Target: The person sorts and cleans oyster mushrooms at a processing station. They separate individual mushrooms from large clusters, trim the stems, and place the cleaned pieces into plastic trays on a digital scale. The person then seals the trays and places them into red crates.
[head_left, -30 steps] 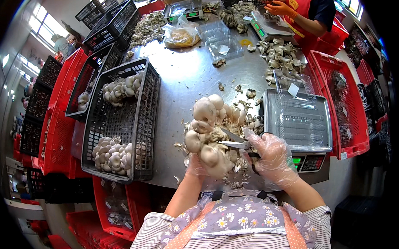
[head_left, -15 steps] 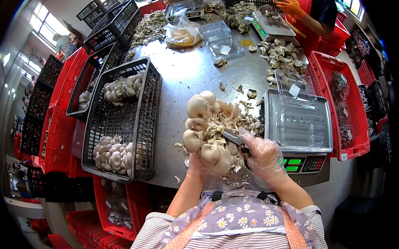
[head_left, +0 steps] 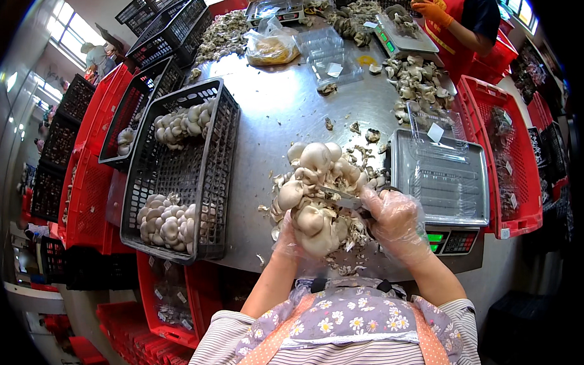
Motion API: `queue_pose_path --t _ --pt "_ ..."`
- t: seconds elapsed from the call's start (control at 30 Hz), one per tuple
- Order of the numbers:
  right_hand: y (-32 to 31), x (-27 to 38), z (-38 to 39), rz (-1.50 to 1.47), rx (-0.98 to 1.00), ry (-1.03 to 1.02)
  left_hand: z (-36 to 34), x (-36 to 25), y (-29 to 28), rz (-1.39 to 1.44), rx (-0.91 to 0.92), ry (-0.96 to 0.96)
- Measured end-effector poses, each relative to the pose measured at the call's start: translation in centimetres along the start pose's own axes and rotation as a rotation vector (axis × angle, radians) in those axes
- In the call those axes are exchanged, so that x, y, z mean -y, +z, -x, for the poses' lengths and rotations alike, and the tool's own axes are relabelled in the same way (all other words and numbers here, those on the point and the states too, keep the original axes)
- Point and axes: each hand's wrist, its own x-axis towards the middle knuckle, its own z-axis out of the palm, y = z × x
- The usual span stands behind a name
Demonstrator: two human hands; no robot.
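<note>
A large cluster of pale oyster mushrooms (head_left: 316, 223) is held over the metal table in front of me. Gloved in thin clear plastic, my left hand (head_left: 287, 239) grips it from the lower left; its fingertips are hidden under the caps. My right hand (head_left: 394, 219), also gloved, is closed round the dark handle of a knife (head_left: 341, 199). The blade reaches left into the stem side of the cluster. Trimmed stem bits and scraps (head_left: 345, 269) lie on the table around and beneath it.
Left stands a black crate (head_left: 222, 178) with two mushroom clusters. A digital scale (head_left: 439, 184) carrying clear plastic trays is at right, beside a red crate (head_left: 501, 156). Farther back are a bag (head_left: 271, 45), heaped mushrooms (head_left: 420, 81) and another person in orange gloves (head_left: 435, 11).
The mushroom cluster has turned, its caps sitting differently. My right hand and the knife have shifted slightly right, and the blade now lies flatter across the stems.
</note>
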Motion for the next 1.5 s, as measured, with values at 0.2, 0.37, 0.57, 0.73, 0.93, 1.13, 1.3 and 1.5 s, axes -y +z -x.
queue_pose_path --t 0.2,0.37,0.57,0.73,0.93,1.13,1.3,1.5 --pt "-0.5 0.0 -0.5 -0.104 0.041 -0.024 0.6 0.0 2.2 -0.307 -0.060 0.234" --pt "0.4 0.3 0.0 -0.301 0.153 0.086 0.6 0.5 3.6 -0.720 -0.129 0.433" --pt "4.1 0.8 1.7 -0.733 0.068 0.455 -0.2 -1.2 0.5 -0.035 -0.058 0.281" --pt "5.5 0.4 2.3 -0.309 0.402 0.601 1.7 -3.8 -0.5 -0.178 -0.133 0.347" --pt "5.6 0.2 0.5 -0.249 0.353 0.329 0.8 -5.1 -0.2 -0.341 -0.222 0.491" --pt "0.0 4.6 -7.7 -0.939 0.440 0.445 -0.2 -4.5 3.0 -0.583 -0.290 0.552" --pt "3.0 3.2 -7.3 -1.475 0.485 0.573 -0.9 -4.1 3.4 -0.649 -0.281 0.528" --pt "4.1 3.9 -6.6 -1.366 0.202 0.396 -0.1 -2.9 6.7 -0.520 -0.282 0.621"
